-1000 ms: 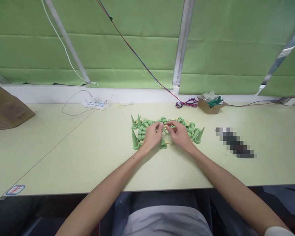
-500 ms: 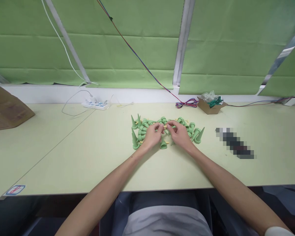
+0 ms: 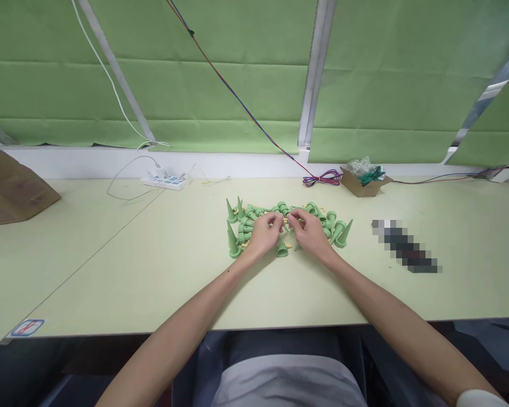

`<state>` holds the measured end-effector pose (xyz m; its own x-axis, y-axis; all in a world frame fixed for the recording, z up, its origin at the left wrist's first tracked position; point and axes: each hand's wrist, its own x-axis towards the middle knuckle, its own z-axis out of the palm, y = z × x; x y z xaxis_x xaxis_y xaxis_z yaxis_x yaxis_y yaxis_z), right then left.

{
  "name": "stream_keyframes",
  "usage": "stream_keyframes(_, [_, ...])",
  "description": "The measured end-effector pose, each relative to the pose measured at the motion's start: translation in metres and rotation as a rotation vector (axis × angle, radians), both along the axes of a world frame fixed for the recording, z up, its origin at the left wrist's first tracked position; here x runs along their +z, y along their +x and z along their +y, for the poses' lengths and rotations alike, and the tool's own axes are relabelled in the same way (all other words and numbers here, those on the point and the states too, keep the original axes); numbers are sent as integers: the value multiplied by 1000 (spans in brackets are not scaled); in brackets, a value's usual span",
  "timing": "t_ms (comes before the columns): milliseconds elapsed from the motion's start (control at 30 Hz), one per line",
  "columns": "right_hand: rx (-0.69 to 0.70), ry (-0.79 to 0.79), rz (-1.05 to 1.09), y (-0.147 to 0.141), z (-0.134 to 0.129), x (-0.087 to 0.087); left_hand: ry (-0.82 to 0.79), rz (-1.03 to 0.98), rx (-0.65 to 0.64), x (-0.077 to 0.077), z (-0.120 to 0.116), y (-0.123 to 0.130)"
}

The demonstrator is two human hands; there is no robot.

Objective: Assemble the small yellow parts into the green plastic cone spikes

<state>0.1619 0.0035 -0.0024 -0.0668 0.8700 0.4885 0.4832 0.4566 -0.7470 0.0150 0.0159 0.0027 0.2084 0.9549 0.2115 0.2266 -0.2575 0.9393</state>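
Note:
Many green cone-shaped plastic pieces (image 3: 282,249) lie in a heap at the middle of the table, with small yellow parts among them. A few cones (image 3: 232,240) stand point up at the heap's left side, and another (image 3: 344,234) at its right. My left hand (image 3: 265,230) is over the heap with its thumb and fingertips pinched together. Close beside it, my right hand (image 3: 307,229) pinches in the same way. Something small and yellowish shows between the two sets of fingertips; which hand grips it is too small to tell.
On the pale table (image 3: 152,282) are a brown cardboard piece (image 3: 17,189) at left, a power strip (image 3: 165,181) at back left, coiled wires (image 3: 322,178), a small box (image 3: 362,186) and a blurred dark object (image 3: 407,247) at right.
The yellow piece at the fingertips is less visible than before. Both hands have stayed in almost the same place, still pinched.

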Motion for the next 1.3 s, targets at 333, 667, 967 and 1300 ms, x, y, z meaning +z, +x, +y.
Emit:
stream_keyframes(333, [-27,-2,10,0,1,-1,100,96,61,2,1,-1])
stream_keyframes(667, [-70,24,39,3,2,0,193,208,103,3,-1,-1])
stream_keyframes(967, [-66,28,59,2,3,-2,268,369,117,-1,-1,-3])
stream_keyframes(1300, [-68,28,54,2,2,-1,218,679,-3,-8,-4,-6])
